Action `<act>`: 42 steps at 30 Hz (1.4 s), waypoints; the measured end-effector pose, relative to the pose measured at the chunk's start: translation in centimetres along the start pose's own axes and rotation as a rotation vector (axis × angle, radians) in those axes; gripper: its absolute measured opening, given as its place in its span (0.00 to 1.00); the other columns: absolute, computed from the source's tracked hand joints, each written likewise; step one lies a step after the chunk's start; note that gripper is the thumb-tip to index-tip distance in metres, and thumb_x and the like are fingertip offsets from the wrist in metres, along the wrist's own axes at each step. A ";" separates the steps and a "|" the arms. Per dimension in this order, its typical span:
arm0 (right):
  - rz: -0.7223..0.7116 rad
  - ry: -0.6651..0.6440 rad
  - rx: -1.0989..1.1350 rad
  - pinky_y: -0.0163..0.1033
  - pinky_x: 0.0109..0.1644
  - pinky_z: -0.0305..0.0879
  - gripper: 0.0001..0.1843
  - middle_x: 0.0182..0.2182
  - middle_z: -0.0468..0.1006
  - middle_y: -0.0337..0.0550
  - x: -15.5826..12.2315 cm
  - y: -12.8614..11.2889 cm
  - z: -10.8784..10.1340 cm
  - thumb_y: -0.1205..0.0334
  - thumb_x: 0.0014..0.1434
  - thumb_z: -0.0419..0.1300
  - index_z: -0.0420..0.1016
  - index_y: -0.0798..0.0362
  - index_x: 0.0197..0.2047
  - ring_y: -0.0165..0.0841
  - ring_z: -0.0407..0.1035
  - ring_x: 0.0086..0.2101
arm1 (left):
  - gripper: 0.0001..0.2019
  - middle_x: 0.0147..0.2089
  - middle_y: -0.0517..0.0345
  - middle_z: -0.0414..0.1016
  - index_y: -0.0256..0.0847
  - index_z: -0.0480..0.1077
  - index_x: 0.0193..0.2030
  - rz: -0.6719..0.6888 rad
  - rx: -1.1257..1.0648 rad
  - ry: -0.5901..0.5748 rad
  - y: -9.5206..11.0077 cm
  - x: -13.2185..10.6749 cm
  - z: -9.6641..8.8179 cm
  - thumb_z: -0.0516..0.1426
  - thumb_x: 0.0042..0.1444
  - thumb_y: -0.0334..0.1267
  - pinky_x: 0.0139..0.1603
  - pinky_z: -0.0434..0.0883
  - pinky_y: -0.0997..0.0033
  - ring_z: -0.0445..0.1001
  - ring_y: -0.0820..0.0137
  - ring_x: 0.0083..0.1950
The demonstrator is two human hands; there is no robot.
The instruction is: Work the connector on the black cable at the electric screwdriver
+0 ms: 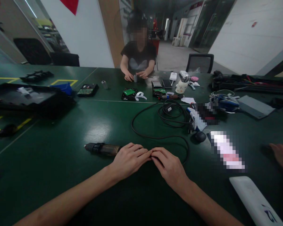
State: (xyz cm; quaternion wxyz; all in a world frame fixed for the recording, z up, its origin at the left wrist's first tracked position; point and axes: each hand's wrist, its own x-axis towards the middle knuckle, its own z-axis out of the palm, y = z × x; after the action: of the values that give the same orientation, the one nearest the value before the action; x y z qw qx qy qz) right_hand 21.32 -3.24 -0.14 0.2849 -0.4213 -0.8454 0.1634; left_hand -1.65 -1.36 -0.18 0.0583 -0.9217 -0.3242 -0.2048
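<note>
On the green table in front of me lies a corded electric screwdriver (103, 149), long and cylindrical, with a dark front, a bronze-brown body and a small metal tip pointing left. My left hand (132, 158) is closed over its rear end, fingers bent downward and hiding that part. My right hand (168, 166) is closed beside it, fingertips pinched and meeting those of the left. The black cable (153, 137) loops over the table and curves back toward my right hand. What sits between the fingertips is mostly hidden; it appears to be the cable end.
A co-worker (138, 53) across the table handles a small grey cylinder (135, 78). Opened devices with green boards (129, 92) lie midway. At right are a mouse (199, 136), a blurred bright phone-like screen (226, 150), a white case (256, 201) and another person's hand (281, 155). A black tray (33, 108) stands left.
</note>
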 end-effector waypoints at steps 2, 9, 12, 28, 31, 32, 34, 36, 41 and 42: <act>-0.011 0.017 -0.032 0.47 0.54 0.78 0.09 0.54 0.79 0.46 -0.1 -0.3 0.0 0.66 0.73 0.56 0.75 0.48 0.52 0.40 0.77 0.51 | 0.10 0.47 0.60 0.82 0.44 0.74 0.55 0.044 -0.002 -0.007 -0.5 -0.2 -0.1 0.54 0.74 0.42 0.45 0.71 0.63 0.79 0.66 0.47; -0.085 0.315 0.024 0.49 0.53 0.79 0.15 0.57 0.76 0.50 -0.6 -0.9 -1.2 0.72 0.67 0.60 0.75 0.48 0.54 0.42 0.74 0.55 | 0.11 0.51 0.59 0.81 0.45 0.73 0.58 0.073 -0.015 0.017 -6.5 -4.9 -2.6 0.59 0.70 0.37 0.52 0.75 0.65 0.80 0.68 0.50; -0.091 0.423 0.085 0.44 0.48 0.80 0.20 0.60 0.73 0.49 -0.9 -0.4 -1.0 0.79 0.67 0.52 0.76 0.48 0.49 0.39 0.76 0.54 | 0.11 0.51 0.60 0.82 0.47 0.75 0.56 -0.025 0.025 0.034 -10.8 -8.8 -4.3 0.61 0.68 0.36 0.55 0.76 0.65 0.80 0.67 0.52; -0.068 0.296 0.207 0.45 0.49 0.78 0.24 0.54 0.76 0.49 -0.9 -0.6 -0.5 0.81 0.63 0.46 0.75 0.50 0.50 0.38 0.76 0.51 | 0.16 0.59 0.62 0.77 0.45 0.72 0.48 -0.400 0.230 -0.057 -18.1 -14.7 -6.6 0.49 0.72 0.51 0.63 0.72 0.48 0.76 0.61 0.57; -0.096 0.242 0.190 0.45 0.48 0.77 0.22 0.52 0.77 0.49 -0.8 -0.9 -0.7 0.80 0.64 0.47 0.74 0.50 0.49 0.39 0.75 0.51 | 0.16 0.60 0.54 0.77 0.44 0.74 0.52 -0.385 0.177 -0.131 -16.4 -13.1 -5.7 0.51 0.72 0.49 0.60 0.72 0.51 0.77 0.59 0.57; -0.110 0.228 0.185 0.45 0.48 0.77 0.21 0.53 0.77 0.49 -0.8 -1.1 -0.8 0.80 0.65 0.48 0.74 0.50 0.49 0.39 0.75 0.51 | 0.15 0.60 0.52 0.77 0.43 0.74 0.54 -0.381 0.145 -0.134 -15.7 -12.6 -5.5 0.51 0.72 0.48 0.60 0.72 0.52 0.76 0.58 0.58; -0.138 0.202 0.169 0.45 0.47 0.76 0.20 0.53 0.77 0.49 -0.8 -1.3 -0.8 0.79 0.65 0.48 0.74 0.49 0.50 0.39 0.75 0.52 | 0.15 0.60 0.51 0.77 0.43 0.74 0.56 -0.363 0.089 -0.120 -14.2 -11.7 -4.9 0.52 0.72 0.47 0.60 0.72 0.53 0.77 0.58 0.58; -0.166 0.166 0.143 0.45 0.48 0.77 0.19 0.53 0.78 0.49 -0.8 -1.5 -0.8 0.77 0.65 0.50 0.73 0.49 0.51 0.40 0.74 0.52 | 0.15 0.59 0.52 0.78 0.44 0.75 0.55 -0.329 0.036 -0.102 -12.3 -10.5 -4.3 0.53 0.72 0.47 0.58 0.73 0.55 0.78 0.59 0.57; -0.190 0.049 -0.002 0.53 0.60 0.73 0.16 0.56 0.77 0.48 -0.2 -2.2 -0.8 0.68 0.65 0.60 0.74 0.48 0.55 0.45 0.70 0.58 | 0.12 0.57 0.51 0.77 0.43 0.74 0.55 -0.237 -0.084 -0.089 -5.7 -5.7 -1.9 0.53 0.73 0.43 0.58 0.74 0.56 0.77 0.62 0.56; -0.173 0.029 -0.040 0.56 0.63 0.71 0.17 0.57 0.76 0.49 0.0 -2.3 -0.7 0.65 0.64 0.63 0.74 0.48 0.55 0.47 0.68 0.60 | 0.12 0.57 0.51 0.77 0.43 0.74 0.54 -0.235 -0.101 -0.080 -4.4 -4.5 -1.3 0.53 0.73 0.42 0.58 0.75 0.56 0.78 0.62 0.56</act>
State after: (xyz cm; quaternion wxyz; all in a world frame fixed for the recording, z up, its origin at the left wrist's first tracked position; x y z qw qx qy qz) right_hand 20.34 -4.54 1.60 0.3020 -0.3545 -0.8774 0.1153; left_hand -7.99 -0.87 -0.96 -0.0254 -0.8866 -0.4211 -0.1894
